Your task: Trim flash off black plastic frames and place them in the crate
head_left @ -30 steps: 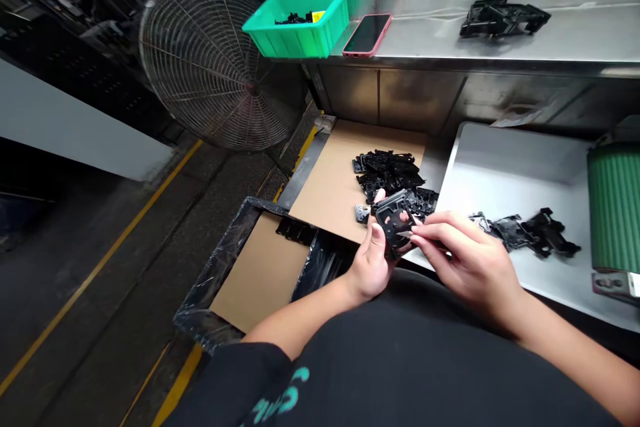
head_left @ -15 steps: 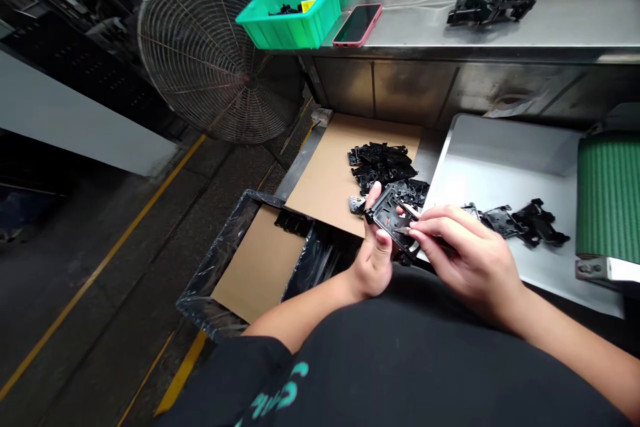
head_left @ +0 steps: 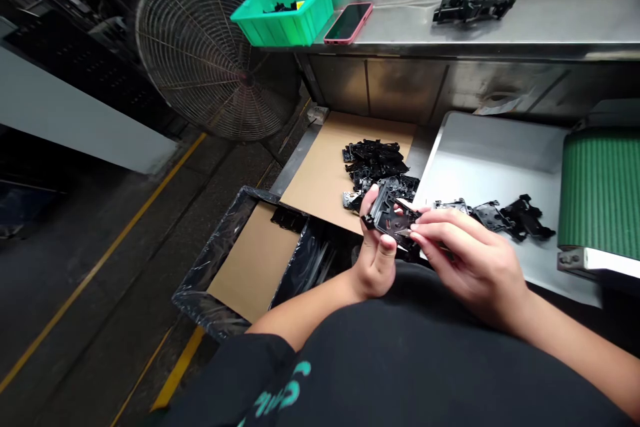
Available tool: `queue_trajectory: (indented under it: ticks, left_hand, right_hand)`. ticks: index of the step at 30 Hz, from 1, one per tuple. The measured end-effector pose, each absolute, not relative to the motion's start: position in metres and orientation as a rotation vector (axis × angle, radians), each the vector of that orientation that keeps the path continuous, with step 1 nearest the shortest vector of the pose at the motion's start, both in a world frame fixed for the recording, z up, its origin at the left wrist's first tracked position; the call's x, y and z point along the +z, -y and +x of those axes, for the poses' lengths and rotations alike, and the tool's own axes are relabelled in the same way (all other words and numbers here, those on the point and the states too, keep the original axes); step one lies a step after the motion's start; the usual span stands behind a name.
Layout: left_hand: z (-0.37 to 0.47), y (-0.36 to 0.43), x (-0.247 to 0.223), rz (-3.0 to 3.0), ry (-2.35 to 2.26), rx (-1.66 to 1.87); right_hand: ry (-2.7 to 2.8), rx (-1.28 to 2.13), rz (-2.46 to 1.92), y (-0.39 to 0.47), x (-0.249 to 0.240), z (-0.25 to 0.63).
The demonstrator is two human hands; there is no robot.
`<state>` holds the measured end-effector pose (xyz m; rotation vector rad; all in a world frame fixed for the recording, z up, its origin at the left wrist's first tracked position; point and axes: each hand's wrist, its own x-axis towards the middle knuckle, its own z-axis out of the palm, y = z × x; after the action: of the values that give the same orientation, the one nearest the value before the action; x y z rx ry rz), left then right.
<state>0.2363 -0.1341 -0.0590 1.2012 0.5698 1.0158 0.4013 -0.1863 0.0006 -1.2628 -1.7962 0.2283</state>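
Both my hands on one black plastic part, held over my lap

My left hand [head_left: 376, 257] is closed around the flat black plastic part [head_left: 393, 217], thumb on its near edge, holding it tilted just in front of the cardboard sheet [head_left: 327, 173]; my right hand [head_left: 470, 260] pinches a thin tool against the part's right side, fingertips [head_left: 416, 235] touching it. A pile of like parts [head_left: 373, 160] lies on the cardboard beyond, more parts [head_left: 500, 217] in the white tray [head_left: 500, 153] to the right
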Motion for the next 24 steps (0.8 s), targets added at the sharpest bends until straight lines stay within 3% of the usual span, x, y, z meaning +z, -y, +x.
queue_trajectory:
  ticks: [13,20,24]
  left_hand:
    - [0.252,0.153,-0.061,1.252,-0.523,1.015]
    - [0.264,0.151,-0.034,1.004,-0.563,0.926]
    - [0.27,0.153,-0.02,0.875,-0.55,0.918]
  right_hand:
    - [1.805,0.197,-1.184,0.21,0.0,0.419]
    - [1.609,0.208,-1.293,0.215,0.007,0.43]
    - [1.509,0.486,-1.319,0.221,0.006,0.441]
